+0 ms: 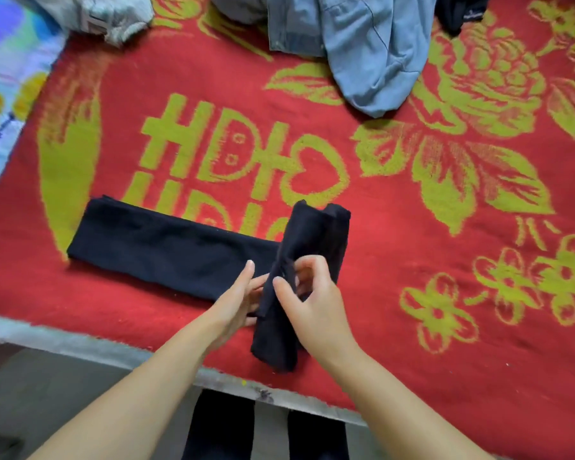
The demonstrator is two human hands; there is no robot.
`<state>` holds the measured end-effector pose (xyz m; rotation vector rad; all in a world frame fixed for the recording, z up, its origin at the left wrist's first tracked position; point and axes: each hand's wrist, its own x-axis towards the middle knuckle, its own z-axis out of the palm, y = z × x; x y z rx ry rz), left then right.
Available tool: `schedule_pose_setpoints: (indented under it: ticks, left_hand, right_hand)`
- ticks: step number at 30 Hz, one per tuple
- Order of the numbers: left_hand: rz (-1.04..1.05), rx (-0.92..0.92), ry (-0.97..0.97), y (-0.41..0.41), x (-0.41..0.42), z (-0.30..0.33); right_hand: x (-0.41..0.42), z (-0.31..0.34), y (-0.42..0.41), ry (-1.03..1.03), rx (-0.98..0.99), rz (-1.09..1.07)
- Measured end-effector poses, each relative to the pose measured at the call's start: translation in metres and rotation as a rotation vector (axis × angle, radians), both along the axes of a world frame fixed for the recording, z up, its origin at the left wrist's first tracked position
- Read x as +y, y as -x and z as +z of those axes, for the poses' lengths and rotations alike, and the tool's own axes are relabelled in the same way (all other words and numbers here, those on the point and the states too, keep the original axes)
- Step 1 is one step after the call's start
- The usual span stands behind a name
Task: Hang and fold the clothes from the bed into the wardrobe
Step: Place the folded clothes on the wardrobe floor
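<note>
The long black fabric garment point(180, 247), at the bed's six o'clock edge, was half rolled, pinched by the right hand point(316, 307) and steadied by the flat left hand point(236, 300), while the pale blue denim shirt point(362, 51) at twelve o'clock was left unfolded.

Bed point(412, 376) carries everything — covered by a red blanket point(395, 293) with yellow-green flowers and lettering, pale frame edge along the near side. Directly on the blanket: black garment point(166, 247) near the front edge, folded into a long flat strip, its right end rolled or folded over crosswise. Light blue denim garment point(362, 44) crumpled at the far side, well apart from the black one. Grey garment point(113, 14) at far left — bunched, partly cut off. Dark item point(458, 11) at far right, too cropped to identify. Multicoloured sheet point(4, 78) at the left margin.
</note>
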<state>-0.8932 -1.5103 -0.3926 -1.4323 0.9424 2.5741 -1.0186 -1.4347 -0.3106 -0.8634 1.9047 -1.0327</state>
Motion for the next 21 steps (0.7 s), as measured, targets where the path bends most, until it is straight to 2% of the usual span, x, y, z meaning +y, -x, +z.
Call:
schedule_pose_setpoints:
  ticks: [2, 4, 7, 10, 12, 14, 15, 18, 21]
  left_hand:
    - [0.174, -0.026, -0.005, -0.031, -0.024, 0.003]
    - [0.239, -0.164, 0.135, -0.062, -0.052, 0.001]
    - [0.142, -0.435, 0.476, -0.096, -0.081, -0.012]
    - [-0.112, -0.451, 0.682, -0.097, -0.084, -0.028]
    - [-0.227, -0.427, 0.633, -0.081, -0.074, -0.038]
    - [-0.287, -0.434, 0.572, -0.071, -0.066, -0.047]
    - [-0.305, -0.451, 0.562, -0.069, -0.064, -0.049]
    - [-0.274, -0.387, 0.492, -0.076, -0.067, -0.049]
    - [-0.023, -0.239, 0.252, -0.104, -0.087, -0.036]
  right_hand:
    - [-0.023, -0.009, -0.033, -0.019, -0.085, 0.046]
    - [-0.037, -0.028, -0.051, -0.072, -0.033, 0.069]
    - [-0.035, -0.061, -0.039, -0.183, 0.121, -0.103]
    - [-0.022, -0.092, -0.004, -0.341, 0.201, -0.344]
    - [-0.018, -0.108, 0.010, -0.464, 0.009, -0.375]
    - [-0.023, -0.117, 0.013, -0.515, -0.254, -0.391]
    - [-0.025, -0.116, 0.015, -0.522, -0.308, -0.394]
    - [-0.039, -0.096, 0.017, -0.473, -0.299, -0.374]
    - [-0.072, -0.054, 0.000, -0.382, -0.354, -0.162]
